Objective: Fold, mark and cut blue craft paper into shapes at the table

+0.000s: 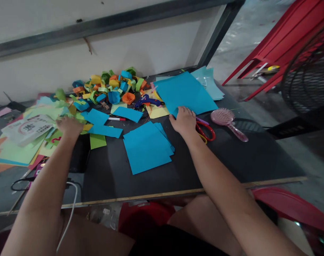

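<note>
My left hand (69, 126) rests among green paper scraps (60, 95) at the left, its fingers apart and nothing visibly held. Beside it are a white printed box (28, 129) and cut blue strips (104, 131). My right hand (185, 120) closes on the near edge of a large blue paper sheet (185, 91), which is slightly bent by the thumb. Scissors with red handles (209, 131) lie just right of that hand, partly hidden by it. Between my hands sits a loose stack of blue paper squares (148, 147).
Small folded paper pieces (113, 87) are heaped at the back, near a blue glue gun (148, 102). A red-and-white marker (117, 119) lies before them. A pink hairbrush (226, 119) is at the right, with a black fan (308, 78) and red chair (287, 39) beyond.
</note>
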`<control>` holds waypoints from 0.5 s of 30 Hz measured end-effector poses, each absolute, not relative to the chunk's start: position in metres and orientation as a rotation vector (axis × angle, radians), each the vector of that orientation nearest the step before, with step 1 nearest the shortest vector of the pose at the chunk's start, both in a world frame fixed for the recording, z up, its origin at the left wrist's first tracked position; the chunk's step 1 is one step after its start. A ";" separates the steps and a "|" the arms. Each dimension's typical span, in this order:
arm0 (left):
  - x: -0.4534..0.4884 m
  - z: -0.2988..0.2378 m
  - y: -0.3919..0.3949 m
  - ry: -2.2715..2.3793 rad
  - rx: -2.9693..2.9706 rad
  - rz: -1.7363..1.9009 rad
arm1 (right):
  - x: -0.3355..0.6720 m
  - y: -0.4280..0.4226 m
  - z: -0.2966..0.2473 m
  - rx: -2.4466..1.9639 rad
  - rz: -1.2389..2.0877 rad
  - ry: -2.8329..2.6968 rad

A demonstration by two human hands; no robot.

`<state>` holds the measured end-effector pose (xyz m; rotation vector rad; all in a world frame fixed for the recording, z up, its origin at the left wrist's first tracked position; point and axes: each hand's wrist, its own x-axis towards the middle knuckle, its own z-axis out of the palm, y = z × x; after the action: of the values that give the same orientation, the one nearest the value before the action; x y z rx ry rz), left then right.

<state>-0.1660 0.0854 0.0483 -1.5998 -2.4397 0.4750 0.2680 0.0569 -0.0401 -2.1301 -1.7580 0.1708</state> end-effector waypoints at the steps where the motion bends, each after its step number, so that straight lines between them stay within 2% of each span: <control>1: -0.171 0.049 0.085 -2.426 -1.554 0.516 | 0.268 0.057 -0.040 -2.127 0.172 -1.760; 9: -0.200 0.067 0.098 -2.403 -1.327 0.610 | 0.268 0.056 -0.039 -2.141 0.148 -1.774; 15: -0.216 0.052 0.107 -2.171 -2.012 0.385 | 0.267 0.056 -0.043 -2.142 0.107 -1.769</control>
<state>-0.2159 0.1074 0.0520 -2.0115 -2.1709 0.3847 0.2672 0.0562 -0.0426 -2.1420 -1.7685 0.1067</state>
